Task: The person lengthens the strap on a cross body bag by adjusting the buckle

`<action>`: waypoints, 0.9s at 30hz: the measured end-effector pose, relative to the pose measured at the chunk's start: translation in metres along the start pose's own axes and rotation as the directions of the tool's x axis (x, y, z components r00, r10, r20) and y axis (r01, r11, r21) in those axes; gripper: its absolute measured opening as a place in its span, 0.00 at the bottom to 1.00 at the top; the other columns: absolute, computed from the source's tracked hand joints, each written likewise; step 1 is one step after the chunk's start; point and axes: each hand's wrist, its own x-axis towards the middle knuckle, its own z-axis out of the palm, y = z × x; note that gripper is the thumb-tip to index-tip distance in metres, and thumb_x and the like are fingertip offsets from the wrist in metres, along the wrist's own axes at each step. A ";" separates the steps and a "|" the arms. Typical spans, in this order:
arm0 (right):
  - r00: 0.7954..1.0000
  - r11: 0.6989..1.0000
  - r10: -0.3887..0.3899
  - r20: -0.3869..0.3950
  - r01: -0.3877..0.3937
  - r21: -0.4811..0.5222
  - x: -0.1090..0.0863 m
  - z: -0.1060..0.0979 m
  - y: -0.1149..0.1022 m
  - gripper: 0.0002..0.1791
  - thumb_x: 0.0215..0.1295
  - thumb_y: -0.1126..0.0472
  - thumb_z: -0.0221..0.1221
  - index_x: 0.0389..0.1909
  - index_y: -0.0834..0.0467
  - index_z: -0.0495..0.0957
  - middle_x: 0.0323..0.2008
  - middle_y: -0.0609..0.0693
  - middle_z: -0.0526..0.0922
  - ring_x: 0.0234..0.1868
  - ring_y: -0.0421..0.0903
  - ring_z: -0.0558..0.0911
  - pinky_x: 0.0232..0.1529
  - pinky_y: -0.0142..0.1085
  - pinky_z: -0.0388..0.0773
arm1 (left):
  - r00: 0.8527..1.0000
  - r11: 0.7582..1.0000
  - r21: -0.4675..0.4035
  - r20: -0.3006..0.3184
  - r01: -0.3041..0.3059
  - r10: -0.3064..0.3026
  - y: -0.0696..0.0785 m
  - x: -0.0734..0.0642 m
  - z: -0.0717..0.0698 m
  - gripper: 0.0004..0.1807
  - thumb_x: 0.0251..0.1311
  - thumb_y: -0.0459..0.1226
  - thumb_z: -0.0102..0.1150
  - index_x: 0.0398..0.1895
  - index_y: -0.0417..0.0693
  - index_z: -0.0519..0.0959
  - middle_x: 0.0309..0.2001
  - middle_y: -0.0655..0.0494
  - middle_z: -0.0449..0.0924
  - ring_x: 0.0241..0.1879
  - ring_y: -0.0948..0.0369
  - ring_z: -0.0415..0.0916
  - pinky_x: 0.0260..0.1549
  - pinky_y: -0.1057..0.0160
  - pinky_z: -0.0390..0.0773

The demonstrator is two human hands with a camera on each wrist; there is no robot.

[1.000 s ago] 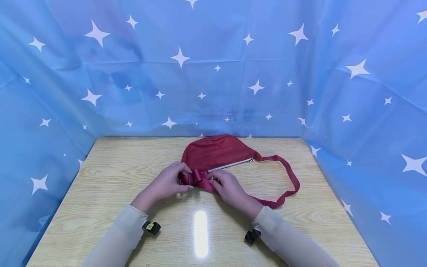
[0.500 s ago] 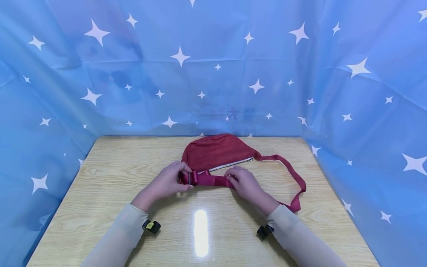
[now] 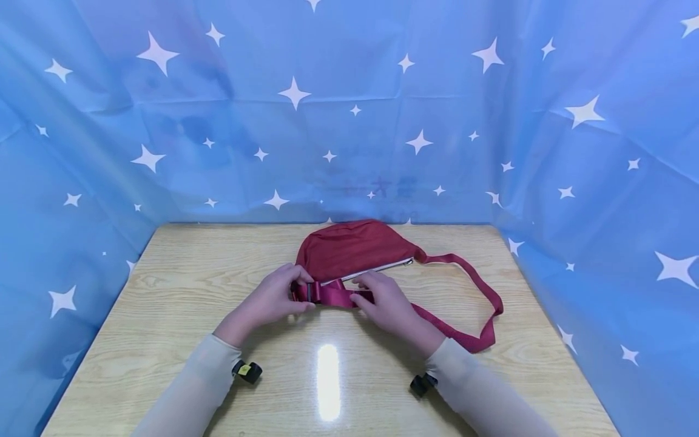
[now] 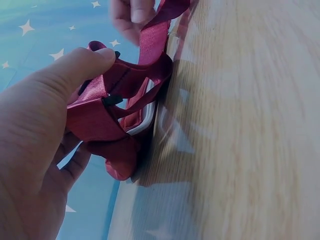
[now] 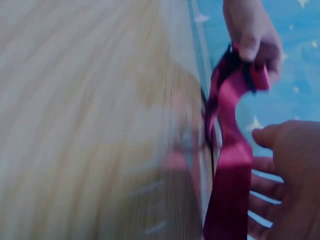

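Observation:
A dark red waist bag (image 3: 352, 250) lies at the back of the table, its silver zipper (image 3: 382, 267) along the front edge. My left hand (image 3: 273, 294) pinches the strap (image 4: 97, 120) at its black slider buckle (image 4: 112, 100), left of the bag's front. Strap loops stand out from the buckle in the left wrist view. My right hand (image 3: 384, 306) is beside the webbing (image 5: 232, 170) to the right of the buckle. Its thumb and fingers are spread apart there, and the right wrist view shows no pinch on the webbing.
The rest of the strap loops out to the right over the wooden table (image 3: 180, 285). Behind and at both sides hangs a blue curtain (image 3: 349, 121) with white stars. A bright light reflection lies on the table near the front.
My right hand first drew the webbing to the right, away from the buckle, then came partly back left and loosened its fingers. The strap loop shifted right. My left hand stayed in place.

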 end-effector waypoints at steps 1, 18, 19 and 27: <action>1.000 1.000 -0.018 0.003 0.019 -0.009 0.003 0.003 -0.004 0.20 0.76 0.55 0.72 0.62 0.61 0.85 0.53 0.53 0.88 0.53 0.51 0.86 0.60 0.51 0.83 | 1.000 1.000 0.001 -0.002 0.000 0.000 0.000 0.000 0.000 0.24 0.57 0.42 0.87 0.52 0.55 0.82 0.45 0.63 0.79 0.43 0.62 0.77 0.43 0.58 0.82; 0.999 0.988 0.015 0.047 -0.022 0.150 0.004 -0.003 0.001 0.09 0.81 0.59 0.67 0.56 0.49 0.88 0.27 0.37 0.78 0.27 0.37 0.72 0.34 0.36 0.75 | 0.999 0.999 0.006 -0.009 0.035 -0.035 -0.001 -0.002 -0.002 0.25 0.56 0.43 0.88 0.53 0.56 0.83 0.46 0.63 0.80 0.44 0.61 0.77 0.43 0.57 0.81; 0.999 0.988 0.012 0.050 -0.020 0.155 0.002 -0.007 0.005 0.09 0.81 0.59 0.67 0.56 0.49 0.88 0.27 0.36 0.79 0.27 0.36 0.72 0.34 0.36 0.75 | 0.999 0.999 0.009 -0.010 0.032 -0.032 -0.001 -0.002 -0.002 0.25 0.56 0.43 0.88 0.53 0.56 0.83 0.46 0.63 0.80 0.44 0.61 0.77 0.43 0.57 0.81; 0.999 0.986 0.046 0.014 -0.048 0.160 0.002 -0.016 0.019 0.05 0.78 0.60 0.69 0.50 0.51 0.90 0.30 0.38 0.82 0.31 0.38 0.75 0.37 0.37 0.77 | 1.000 0.999 0.032 0.009 0.001 -0.001 -0.005 0.001 0.000 0.24 0.57 0.44 0.87 0.53 0.56 0.84 0.46 0.63 0.79 0.45 0.62 0.76 0.46 0.56 0.81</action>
